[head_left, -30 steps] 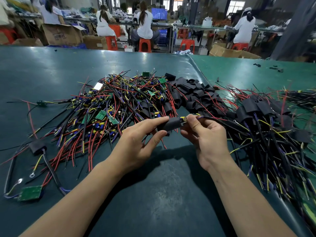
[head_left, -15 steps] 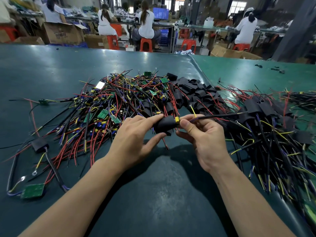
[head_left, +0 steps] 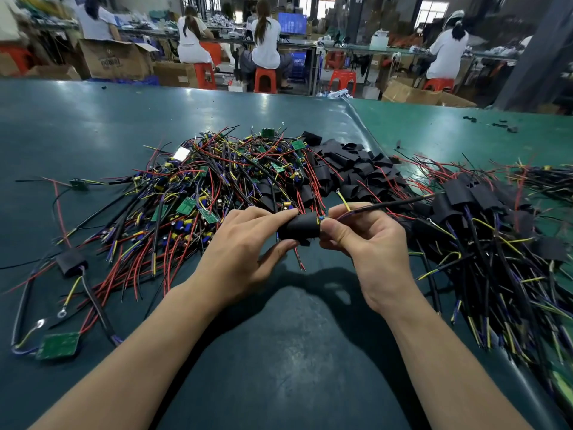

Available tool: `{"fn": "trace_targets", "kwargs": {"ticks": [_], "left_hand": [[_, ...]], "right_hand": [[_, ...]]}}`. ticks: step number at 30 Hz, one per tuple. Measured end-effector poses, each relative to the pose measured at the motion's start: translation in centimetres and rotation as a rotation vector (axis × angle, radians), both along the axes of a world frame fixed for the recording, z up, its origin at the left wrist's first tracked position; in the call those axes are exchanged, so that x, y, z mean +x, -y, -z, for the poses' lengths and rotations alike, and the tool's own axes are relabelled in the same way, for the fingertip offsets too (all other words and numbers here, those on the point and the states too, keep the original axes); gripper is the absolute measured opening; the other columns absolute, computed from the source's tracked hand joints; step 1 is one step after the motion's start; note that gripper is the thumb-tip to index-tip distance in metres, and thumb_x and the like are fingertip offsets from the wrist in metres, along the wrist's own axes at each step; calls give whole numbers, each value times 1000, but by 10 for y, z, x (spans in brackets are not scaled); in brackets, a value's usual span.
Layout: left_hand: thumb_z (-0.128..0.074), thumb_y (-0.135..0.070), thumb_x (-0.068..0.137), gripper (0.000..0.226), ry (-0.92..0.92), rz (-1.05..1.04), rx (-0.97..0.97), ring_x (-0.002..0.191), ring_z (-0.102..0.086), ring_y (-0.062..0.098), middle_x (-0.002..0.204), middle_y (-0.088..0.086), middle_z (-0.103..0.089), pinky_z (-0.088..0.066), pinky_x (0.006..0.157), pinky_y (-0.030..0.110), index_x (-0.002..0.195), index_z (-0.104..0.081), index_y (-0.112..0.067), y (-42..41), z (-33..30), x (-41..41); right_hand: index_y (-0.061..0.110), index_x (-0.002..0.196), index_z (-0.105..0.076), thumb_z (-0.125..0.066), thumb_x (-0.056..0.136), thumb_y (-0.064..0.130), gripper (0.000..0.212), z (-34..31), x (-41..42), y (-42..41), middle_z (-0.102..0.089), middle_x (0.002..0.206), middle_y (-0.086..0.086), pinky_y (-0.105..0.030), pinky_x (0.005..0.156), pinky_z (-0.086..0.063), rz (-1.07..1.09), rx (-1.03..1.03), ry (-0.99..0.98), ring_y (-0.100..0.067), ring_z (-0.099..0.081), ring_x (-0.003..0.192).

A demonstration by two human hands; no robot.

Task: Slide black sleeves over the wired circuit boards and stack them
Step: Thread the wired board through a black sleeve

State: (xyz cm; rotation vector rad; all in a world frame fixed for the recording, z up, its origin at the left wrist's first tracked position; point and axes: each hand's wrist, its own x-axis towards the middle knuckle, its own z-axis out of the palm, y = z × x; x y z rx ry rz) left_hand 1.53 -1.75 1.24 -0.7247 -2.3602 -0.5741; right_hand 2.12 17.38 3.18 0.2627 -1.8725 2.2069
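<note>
One black sleeve sits between both hands, held just above the dark green table, in front of the heaps. The left hand grips it from the left, fingers curled over its top and the thumb pressed up against its underside. At the sleeve's right mouth a sliver of the wired circuit board shows, blue and yellow, nearly all of it hidden inside. The right hand pinches that end, thumb and forefinger pressed together on the board's edge and its leads, the other fingers curled beneath. A bundle of wires runs from that pinch up and to the right, with one short yellow lead sticking upward; thin red wires hang out below the sleeve toward the table.

Behind the left hand spreads a tangled pile of bare boards with red, black, yellow and blue wires. Just right of it, behind the hands, lies a heap of loose sleeves. Further right is a stack of sleeved boards, wires trailing toward the near edge. At the near left lie a lone green board and one sleeved piece. Beyond the table, people sit on red stools among cardboard boxes.
</note>
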Motion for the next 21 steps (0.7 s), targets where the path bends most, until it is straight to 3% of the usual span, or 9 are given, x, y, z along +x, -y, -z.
{"fn": "trace_targets", "kwargs": {"ticks": [4,9,14,18,21], "left_hand": [[-52,-37,93,48,0,15,29,96,-61,26,105,7,-70,-44,84,39,128,-61,-6,-2,-1,1],[-55,-37,93,47,-36,25,51,94,-60,25,103,5,-70,-47,81,43,127,-61,-6,-4,0,1],[-59,-36,92,47,-38,31,131,91,-61,26,106,4,-70,-49,79,46,129,-61,-7,-6,-1,2],[-58,-36,93,47,-34,64,149,94,-61,23,111,4,-69,-49,82,44,132,-59,-9,-6,-3,4],[-58,-35,93,48,-37,98,109,95,-62,25,114,4,-68,-49,83,45,131,-59,-7,-6,-3,3]], "right_hand": [[18,69,-76,-76,69,17,1,-1,3,4,-74,73,1,-21,65,-56,-53,-33,43,-10,-70,69],[17,74,-79,-72,74,35,19,-1,5,6,-74,74,-6,-27,60,-57,-119,-75,136,-20,-71,67],[22,76,-74,-74,74,25,4,2,1,5,-74,82,-9,-26,57,-55,-103,-143,78,-28,-73,68],[15,102,-62,-75,75,29,33,2,2,3,-73,81,-12,-29,51,-54,-244,-196,137,-25,-69,61],[17,97,-68,-75,75,32,28,2,5,4,-65,64,-3,-24,42,-47,-304,-25,171,-15,-60,49]]}}
